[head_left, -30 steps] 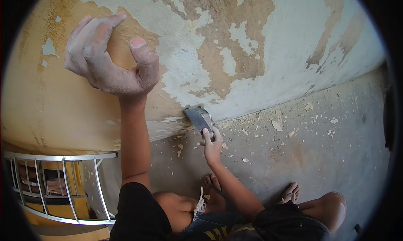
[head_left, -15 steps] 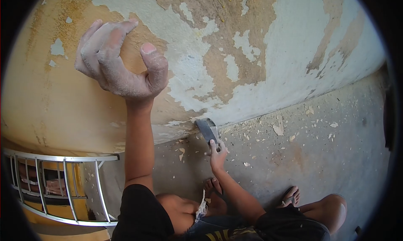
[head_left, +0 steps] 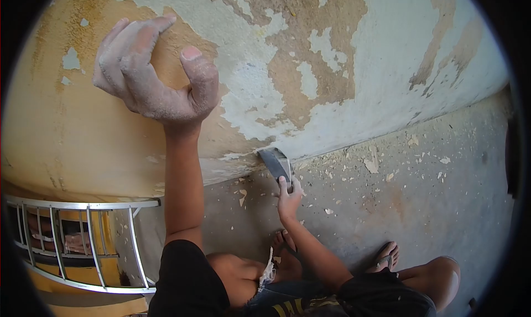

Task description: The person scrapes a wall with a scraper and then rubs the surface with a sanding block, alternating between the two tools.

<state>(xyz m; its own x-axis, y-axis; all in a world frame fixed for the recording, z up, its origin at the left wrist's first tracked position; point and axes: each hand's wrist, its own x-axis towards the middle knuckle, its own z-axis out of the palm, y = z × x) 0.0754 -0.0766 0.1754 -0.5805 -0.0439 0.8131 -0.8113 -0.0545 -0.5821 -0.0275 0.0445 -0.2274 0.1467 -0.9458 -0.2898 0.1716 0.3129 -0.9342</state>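
Note:
My left hand [head_left: 157, 74], coated in pale dust, is raised in front of the wall [head_left: 127, 151] with its fingers curved and apart, holding nothing. Lower down, my right hand [head_left: 289, 198] grips a wide scraper [head_left: 275, 165] with a dark grey blade. The blade's edge meets the bottom of the wall, just above the floor. Around it the wall is patchy, with pale peeling paint and bare brown areas.
Paint flakes [head_left: 371, 162] lie scattered over the grey concrete floor [head_left: 354, 217]. A metal ladder [head_left: 88, 206] is at the lower left, with part of a person [head_left: 77, 242] visible behind its rungs. My sandalled feet [head_left: 387, 256] are below.
The scraper and my right hand have shifted slightly upward in view, with the blade still against the wall's base. My left hand appears slightly higher and further left.

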